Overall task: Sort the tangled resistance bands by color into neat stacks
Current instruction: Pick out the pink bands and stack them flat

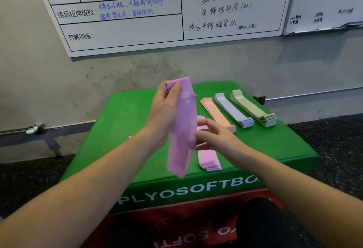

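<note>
My left hand (pixel 164 110) pinches the top end of a pink-purple band (pixel 183 129), which hangs down above the green soft box (pixel 121 121). My right hand (pixel 213 137), blurred, touches the band's right edge with straight fingers. Under it lies a stack of pink-purple bands (pixel 209 161). To the right sit a peach stack (pixel 217 114), a lavender-blue stack (pixel 232 110) and a pale green stack (pixel 253 108), each laid lengthwise.
The green box rests on a red box (pixel 176 228) and stands against a grey wall with whiteboards (pixel 137 21). Dark speckled floor (pixel 334 149) lies on both sides. A dark knee (pixel 261 224) shows at the lower right.
</note>
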`<action>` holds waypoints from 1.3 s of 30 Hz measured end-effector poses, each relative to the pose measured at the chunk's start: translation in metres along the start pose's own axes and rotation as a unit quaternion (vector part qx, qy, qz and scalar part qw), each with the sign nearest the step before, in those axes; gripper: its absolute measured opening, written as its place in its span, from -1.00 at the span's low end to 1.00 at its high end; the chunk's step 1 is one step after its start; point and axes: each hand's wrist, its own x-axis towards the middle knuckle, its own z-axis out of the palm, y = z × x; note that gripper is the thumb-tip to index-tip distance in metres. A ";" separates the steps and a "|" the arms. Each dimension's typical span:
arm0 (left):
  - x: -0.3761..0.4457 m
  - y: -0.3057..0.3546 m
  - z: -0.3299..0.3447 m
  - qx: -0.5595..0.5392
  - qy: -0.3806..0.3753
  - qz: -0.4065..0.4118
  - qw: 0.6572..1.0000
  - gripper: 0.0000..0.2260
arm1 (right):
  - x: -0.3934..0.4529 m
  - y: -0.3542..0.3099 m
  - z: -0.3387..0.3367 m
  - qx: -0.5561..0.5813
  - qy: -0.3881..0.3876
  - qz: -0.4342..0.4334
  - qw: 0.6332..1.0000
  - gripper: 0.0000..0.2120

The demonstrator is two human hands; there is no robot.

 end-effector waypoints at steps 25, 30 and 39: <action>0.153 -0.121 0.028 0.061 0.079 -0.169 0.980 -0.89 | 0.003 0.089 -0.051 -0.133 0.106 0.064 0.983 -0.90; 0.166 -0.159 0.034 0.110 0.054 -0.199 0.972 -0.90 | 0.014 0.089 -0.059 -0.145 0.083 0.101 0.981 -0.87; 0.174 -0.229 0.035 0.221 -0.011 -0.220 0.950 -0.97 | 0.027 0.124 -0.065 -0.345 0.008 0.081 0.935 -0.83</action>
